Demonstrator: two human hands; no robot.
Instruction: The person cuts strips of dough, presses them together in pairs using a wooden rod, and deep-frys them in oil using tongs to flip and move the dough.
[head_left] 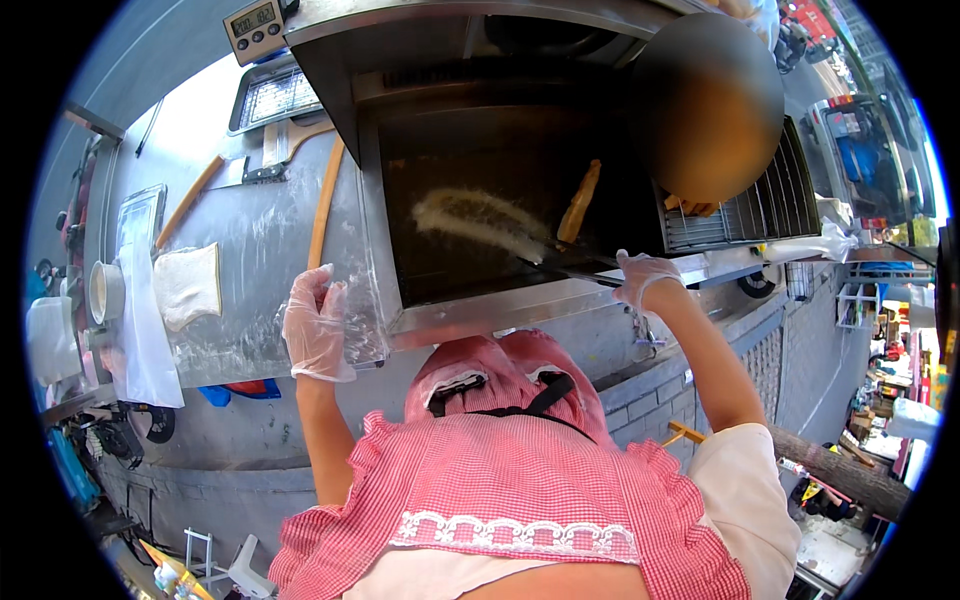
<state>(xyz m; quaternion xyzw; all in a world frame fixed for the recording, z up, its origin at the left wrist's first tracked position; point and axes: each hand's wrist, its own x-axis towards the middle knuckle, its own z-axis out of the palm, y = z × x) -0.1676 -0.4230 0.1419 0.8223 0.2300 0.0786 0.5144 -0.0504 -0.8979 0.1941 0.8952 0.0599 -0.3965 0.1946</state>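
Note:
My right hand [643,278], in a clear plastic glove, is closed around dark metal tongs [575,273]. Their tips reach into the dark oil of a rectangular fryer [390,335], beside a pale, foaming strip of dough [480,222] bent in a curve. To its right floats a golden fried dough stick [578,205]. My left hand [318,325], also gloved, hovers at the front edge of the floured metal worktop with its fingers loosely bent and apart. Its fingertips are beside the near end of a long wooden stick [327,200]; whether they touch is unclear.
On the worktop lie a flat dough piece [188,285], a second wooden stick [190,203], a scraper [232,172], a brush [290,140] and a metal tray [275,95]. A timer [255,30] sits behind. Right of the fryer, a wire rack [790,200] holds fried pieces, partly hidden by a blurred round patch.

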